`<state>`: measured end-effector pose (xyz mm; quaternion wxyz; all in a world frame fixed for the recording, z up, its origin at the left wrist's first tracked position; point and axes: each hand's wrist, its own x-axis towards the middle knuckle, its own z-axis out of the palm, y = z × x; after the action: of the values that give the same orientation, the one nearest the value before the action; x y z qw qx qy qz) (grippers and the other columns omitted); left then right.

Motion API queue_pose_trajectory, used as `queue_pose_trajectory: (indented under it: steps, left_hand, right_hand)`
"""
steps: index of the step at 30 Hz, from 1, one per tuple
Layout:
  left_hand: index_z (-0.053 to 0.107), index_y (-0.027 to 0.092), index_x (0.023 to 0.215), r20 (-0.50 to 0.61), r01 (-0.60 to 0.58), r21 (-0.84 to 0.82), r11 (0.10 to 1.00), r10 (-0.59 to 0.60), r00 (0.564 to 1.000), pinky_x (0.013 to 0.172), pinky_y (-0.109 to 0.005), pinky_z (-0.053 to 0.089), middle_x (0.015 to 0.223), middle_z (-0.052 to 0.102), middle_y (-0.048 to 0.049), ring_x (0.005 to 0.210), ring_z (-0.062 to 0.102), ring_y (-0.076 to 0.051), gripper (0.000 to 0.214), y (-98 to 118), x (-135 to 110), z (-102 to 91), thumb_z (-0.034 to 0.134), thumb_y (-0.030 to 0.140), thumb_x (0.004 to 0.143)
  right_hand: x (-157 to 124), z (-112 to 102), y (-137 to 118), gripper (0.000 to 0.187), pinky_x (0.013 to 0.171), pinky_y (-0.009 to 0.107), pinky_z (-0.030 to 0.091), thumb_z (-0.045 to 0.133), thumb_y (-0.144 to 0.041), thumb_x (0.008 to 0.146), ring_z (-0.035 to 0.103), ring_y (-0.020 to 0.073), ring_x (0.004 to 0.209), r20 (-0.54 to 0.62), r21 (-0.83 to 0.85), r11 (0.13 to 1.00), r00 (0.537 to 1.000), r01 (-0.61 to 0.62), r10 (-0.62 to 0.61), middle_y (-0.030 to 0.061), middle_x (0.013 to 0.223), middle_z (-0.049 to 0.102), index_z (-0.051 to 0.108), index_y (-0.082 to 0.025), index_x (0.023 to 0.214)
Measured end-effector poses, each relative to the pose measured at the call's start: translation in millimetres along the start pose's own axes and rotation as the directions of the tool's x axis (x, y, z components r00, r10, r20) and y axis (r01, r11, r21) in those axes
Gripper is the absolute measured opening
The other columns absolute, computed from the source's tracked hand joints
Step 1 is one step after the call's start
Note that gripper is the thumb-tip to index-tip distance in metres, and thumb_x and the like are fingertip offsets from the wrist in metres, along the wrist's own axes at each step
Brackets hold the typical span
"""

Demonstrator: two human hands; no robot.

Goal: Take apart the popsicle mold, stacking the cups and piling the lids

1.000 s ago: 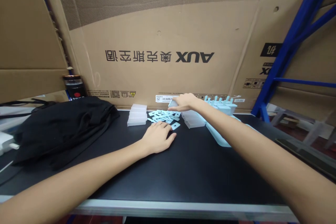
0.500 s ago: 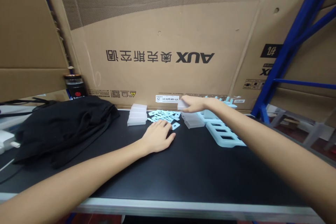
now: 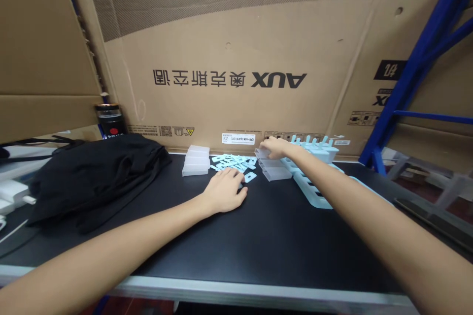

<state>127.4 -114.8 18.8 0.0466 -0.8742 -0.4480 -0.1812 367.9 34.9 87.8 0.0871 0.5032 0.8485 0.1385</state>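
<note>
Right forearm [image 3: 343, 186] is hiding part of the blue frame [image 3: 318, 202]. Left hand [image 3: 224, 191] is partly masking the blue strips [image 3: 235, 161].

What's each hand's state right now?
Left hand: palm down at the light-blue pieces; can't tell whether it holds one.
Right hand: fingers on the farthest translucent case of the right-hand group; can't tell whether gripped.

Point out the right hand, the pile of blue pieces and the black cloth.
Right hand [image 3: 276, 148]: head view, its back.
Pile of blue pieces [image 3: 234, 161]: head view, middle.
Black cloth [image 3: 99, 179]: head view, broad middle.
</note>
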Motion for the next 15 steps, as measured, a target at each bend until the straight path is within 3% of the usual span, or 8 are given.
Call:
queue_pose_trajectory:
  steps: [9,13,15]
  left_hand:
    - [0.061,0.022,0.1,-0.01,0.005,-0.012,1.0,-0.005,1.0,0.102,-0.041,0.045,0.11,0.064,-0.0058,0.11,0.058,-0.025,0.021,-2,1,-1.1,0.045,0.034,0.093]
    - [0.061,0.022,0.094,-0.012,-0.01,-0.008,1.0,0.01,1.0,0.095,-0.039,0.048,0.1,0.065,-0.0045,0.102,0.06,-0.024,0.017,-4,3,-1.3,0.045,0.028,0.093]
    - [0.061,0.021,0.092,-0.014,-0.017,-0.019,1.0,0.016,1.0,0.091,-0.038,0.05,0.097,0.065,-0.0042,0.1,0.061,-0.023,0.017,-5,4,-0.2,0.045,0.026,0.094]
  right_hand:
    - [-7,-5,-4,0.042,0.083,0.04,0.043,0.061,-0.017,0.067,0.059,0.0291,0.106,-0.048,-0.043,0.998,0.997,-0.056,0.054,0.0111,0.11,0.069,0.065,-0.022,0.109]
    - [-30,-23,-12,0.037,0.088,0.04,0.039,0.053,-0.024,0.08,0.052,0.0302,0.114,-0.211,-0.023,0.998,0.976,-0.066,0.06,0.0142,0.119,0.064,0.06,-0.019,0.116]
    - [-52,-30,-13,0.037,0.091,0.041,0.037,0.042,-0.028,0.089,0.048,0.0302,0.118,-0.363,0.01,0.996,0.927,-0.091,0.089,0.0154,0.125,0.06,0.054,-0.017,0.122]
